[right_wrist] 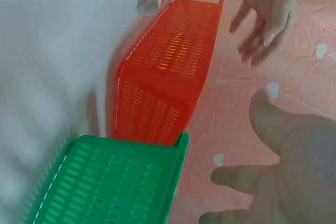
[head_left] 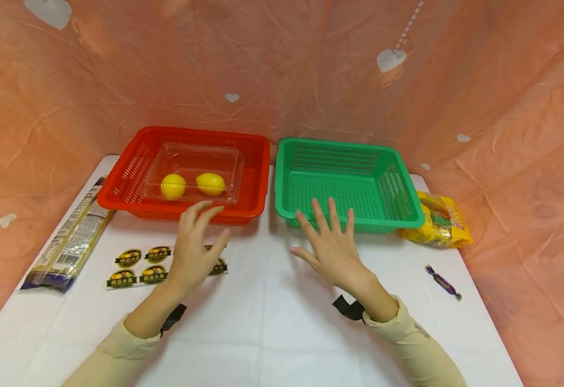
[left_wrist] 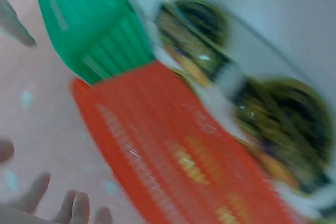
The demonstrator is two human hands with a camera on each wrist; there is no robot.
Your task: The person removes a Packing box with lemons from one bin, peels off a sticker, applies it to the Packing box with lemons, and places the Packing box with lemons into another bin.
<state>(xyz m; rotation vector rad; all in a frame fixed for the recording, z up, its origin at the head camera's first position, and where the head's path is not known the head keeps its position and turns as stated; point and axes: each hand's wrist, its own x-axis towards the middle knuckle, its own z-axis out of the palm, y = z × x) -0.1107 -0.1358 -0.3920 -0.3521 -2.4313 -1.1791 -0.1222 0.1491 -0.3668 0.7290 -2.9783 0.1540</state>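
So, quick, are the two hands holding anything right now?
Left hand: open, holding nothing, near the red basket.
Right hand: open, holding nothing, near the green basket.

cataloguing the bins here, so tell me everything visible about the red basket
The red basket is rectangular and looks plastic, with slotted walls and a smooth, round-cornered rim. It stands upright on the white-covered table, left of the green basket. Inside lie a clear container and two yellow, lemon-like fruits. The left hand hovers by its near rim, apparently not touching.
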